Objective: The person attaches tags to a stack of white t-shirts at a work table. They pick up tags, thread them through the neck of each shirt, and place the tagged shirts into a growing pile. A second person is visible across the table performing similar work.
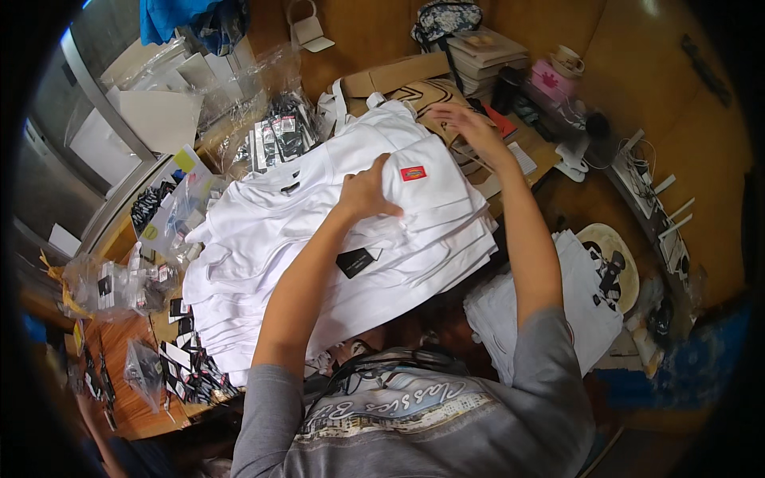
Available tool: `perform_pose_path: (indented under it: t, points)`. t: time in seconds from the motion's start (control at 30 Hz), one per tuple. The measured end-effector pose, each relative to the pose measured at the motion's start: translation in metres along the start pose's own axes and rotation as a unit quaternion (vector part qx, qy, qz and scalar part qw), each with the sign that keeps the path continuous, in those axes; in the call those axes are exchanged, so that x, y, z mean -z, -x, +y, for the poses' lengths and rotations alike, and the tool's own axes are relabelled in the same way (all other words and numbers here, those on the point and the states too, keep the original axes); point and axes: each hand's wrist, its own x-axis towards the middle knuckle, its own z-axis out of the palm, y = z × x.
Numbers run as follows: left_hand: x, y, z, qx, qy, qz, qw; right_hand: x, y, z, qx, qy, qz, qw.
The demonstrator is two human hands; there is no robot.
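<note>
A person's left hand lies palm down with fingers curled on the top garment of a tall stack of folded white shirts, pressing the cloth just left of a small red label sewn onto it. The right hand reaches past the far edge of the stack, fingers spread and loose; whether it grips cloth or only touches it cannot be told. The stack sits in the middle of a crowded wooden table, directly ahead of the person's grey shirt. A black hang tag pokes out from between layers near the left forearm. The shirts look soft, light singly but bulky together, and the folds would likely slide apart if lifted by one corner; a flat hand on top with the other under a folded edge seems the safer hold. A second, lower pile of white shirts lies to the right, near a round printed disc. Clear plastic bags of black tags crowd the left side, and books and a mug sit at the far edge.
</note>
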Motion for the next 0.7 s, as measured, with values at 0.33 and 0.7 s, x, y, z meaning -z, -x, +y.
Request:
perform_pose_path:
  t: [0.33, 0.7]
  points:
    - [0.035, 0.041, 0.000, -0.030, 0.171, 0.151, 0.973, -0.013, -0.052, 0.099, -0.278, -0.293, -0.358, 0.842]
    - [0.028, 0.011, -0.028, 0.075, 0.259, 0.077, 0.960, -0.017, 0.140, 0.103, -0.169, -0.639, -0.144, 0.736]
